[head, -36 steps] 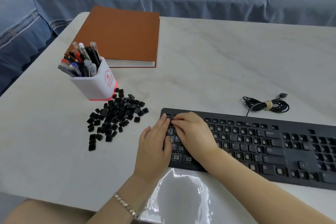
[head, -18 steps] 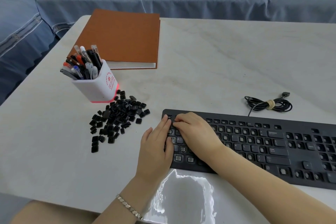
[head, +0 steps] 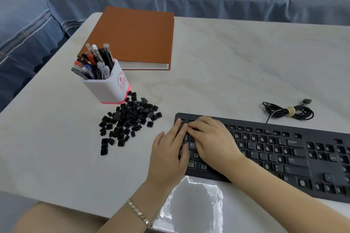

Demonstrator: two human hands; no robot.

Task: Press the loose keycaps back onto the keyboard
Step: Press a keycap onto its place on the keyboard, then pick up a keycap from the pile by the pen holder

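Head view. The keyboard (head: 312, 131) is lying along the near right of the bench (head: 227, 62), with many of its sockets showing bare and only some keys capped. The loose keycaps (head: 130, 119) are sitting in a scattered heap on the bench to the left of the keyboard, just on the near side of the pen holder (head: 108, 89) and well apart from both hands. The left hand (head: 169, 159) is resting flat over the keyboard's left end, fingers straight and together, their tips reaching towards the far left corner; it is holding nothing that can be seen. The right hand (head: 213, 142) is lying across the left key rows, fingers stretching leftward and only gently bent, their tips touching those of the left hand. Whether a keycap is lying under those fingertips cannot be told. Judging from this, both hands are pressing a cap home near the far left corner, and most of the task is remaining. Each keycap is looking small, light and rigid, a plastic shell with a smooth top. It is probably handling best when pinched by two opposite side walls, then pushed straight down with a fingertip on its top. Tilted pressure is risking a badly seated cap. A brown notebook (head: 136, 36) is lying at the far left, and a coiled cable (head: 287, 111) is lying beyond the keyboard
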